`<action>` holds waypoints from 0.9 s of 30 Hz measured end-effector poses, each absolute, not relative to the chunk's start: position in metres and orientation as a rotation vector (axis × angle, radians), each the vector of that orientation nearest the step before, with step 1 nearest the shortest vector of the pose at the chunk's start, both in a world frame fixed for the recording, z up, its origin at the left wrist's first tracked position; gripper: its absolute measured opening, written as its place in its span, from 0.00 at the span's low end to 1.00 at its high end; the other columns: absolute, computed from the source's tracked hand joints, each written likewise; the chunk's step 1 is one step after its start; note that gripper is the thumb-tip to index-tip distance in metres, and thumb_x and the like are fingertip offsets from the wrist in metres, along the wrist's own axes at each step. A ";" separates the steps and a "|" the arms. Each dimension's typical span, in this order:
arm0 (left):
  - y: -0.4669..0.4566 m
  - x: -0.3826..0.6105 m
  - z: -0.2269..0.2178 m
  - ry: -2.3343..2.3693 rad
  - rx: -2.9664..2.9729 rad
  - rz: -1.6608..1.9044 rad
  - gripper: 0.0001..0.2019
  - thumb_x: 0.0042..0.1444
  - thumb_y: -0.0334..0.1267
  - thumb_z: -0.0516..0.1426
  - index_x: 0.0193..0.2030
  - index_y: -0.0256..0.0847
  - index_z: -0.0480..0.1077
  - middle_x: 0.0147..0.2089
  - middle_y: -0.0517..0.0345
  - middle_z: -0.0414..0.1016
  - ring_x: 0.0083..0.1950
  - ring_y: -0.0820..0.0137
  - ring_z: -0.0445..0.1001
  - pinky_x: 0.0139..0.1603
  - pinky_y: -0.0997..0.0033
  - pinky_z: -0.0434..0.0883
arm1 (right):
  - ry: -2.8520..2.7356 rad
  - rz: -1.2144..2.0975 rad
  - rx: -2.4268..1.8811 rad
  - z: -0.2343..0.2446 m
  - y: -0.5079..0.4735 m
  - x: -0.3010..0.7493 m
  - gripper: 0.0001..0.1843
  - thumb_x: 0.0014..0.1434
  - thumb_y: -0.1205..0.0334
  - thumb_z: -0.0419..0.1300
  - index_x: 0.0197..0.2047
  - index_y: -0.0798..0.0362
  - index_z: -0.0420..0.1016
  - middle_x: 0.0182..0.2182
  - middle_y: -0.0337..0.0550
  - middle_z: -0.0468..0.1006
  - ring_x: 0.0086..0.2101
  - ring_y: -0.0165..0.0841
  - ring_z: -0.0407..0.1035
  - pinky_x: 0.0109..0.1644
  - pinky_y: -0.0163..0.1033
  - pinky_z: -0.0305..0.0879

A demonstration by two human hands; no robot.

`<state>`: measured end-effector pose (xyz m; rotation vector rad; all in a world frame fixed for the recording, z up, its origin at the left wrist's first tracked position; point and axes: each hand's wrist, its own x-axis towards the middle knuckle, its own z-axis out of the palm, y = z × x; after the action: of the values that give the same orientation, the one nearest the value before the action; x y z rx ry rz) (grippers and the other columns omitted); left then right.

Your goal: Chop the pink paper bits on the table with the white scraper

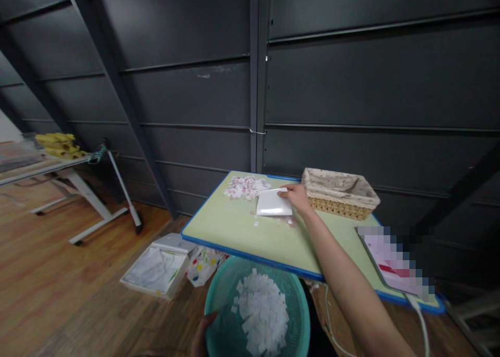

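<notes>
**Card on the table, basket below**

The right hand gripped a flat white square plastic card by its 3 o'clock edge, on the pale green, blue-edged table. A heap of pinkish paper scraps lay at the card's 11 o'clock. The left hand clutched the 7 o'clock rim of a round teal plastic basket of white scraps, below the table's near edge.

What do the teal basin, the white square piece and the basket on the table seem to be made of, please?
The teal basin, held by the left hand, looks like moulded plastic: even colour, fine mesh pattern. The white square piece in the right hand seems glossy plastic or coated card; its sheen leaves that open. The basket looks like woven wicker, lined with printed cloth.
</notes>
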<state>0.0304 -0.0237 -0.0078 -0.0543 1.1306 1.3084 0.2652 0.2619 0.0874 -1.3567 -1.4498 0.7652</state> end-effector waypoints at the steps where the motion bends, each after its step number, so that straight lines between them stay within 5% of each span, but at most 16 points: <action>1: -0.022 0.029 -0.010 1.139 -0.068 1.292 0.21 0.56 0.45 0.56 0.56 0.41 0.67 0.53 0.47 0.75 0.49 0.57 0.75 0.46 0.50 0.73 | -1.465 0.777 -1.359 0.087 0.262 0.265 0.18 0.37 0.60 0.60 0.32 0.61 0.81 0.25 0.45 0.79 0.26 0.35 0.68 0.27 0.35 0.58; 8: -0.019 0.017 -0.023 1.079 -0.142 1.194 0.34 0.46 0.43 0.61 0.61 0.32 0.65 0.40 0.42 0.83 0.44 0.45 0.79 0.51 0.43 0.69 | -1.429 0.860 -1.288 0.092 0.258 0.266 0.18 0.36 0.60 0.61 0.31 0.61 0.81 0.26 0.45 0.78 0.26 0.33 0.67 0.28 0.35 0.58; 15: -0.021 0.018 -0.024 1.089 -0.078 1.239 0.34 0.48 0.45 0.60 0.63 0.36 0.63 0.43 0.43 0.83 0.47 0.44 0.77 0.53 0.41 0.67 | -1.521 0.997 -1.311 0.099 0.251 0.270 0.15 0.35 0.62 0.61 0.28 0.61 0.80 0.19 0.41 0.74 0.21 0.31 0.64 0.23 0.33 0.53; 27: -0.022 0.020 -0.022 1.065 -0.099 1.237 0.34 0.48 0.44 0.61 0.62 0.34 0.63 0.41 0.42 0.83 0.45 0.45 0.78 0.53 0.43 0.66 | -1.394 0.961 -1.281 0.094 0.251 0.257 0.21 0.36 0.60 0.62 0.35 0.61 0.80 0.26 0.45 0.78 0.25 0.32 0.67 0.26 0.33 0.57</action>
<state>0.0198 -0.0222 -0.0220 -0.0988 1.0649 1.2374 0.2568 0.2510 0.0942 -1.2807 -1.3938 0.9610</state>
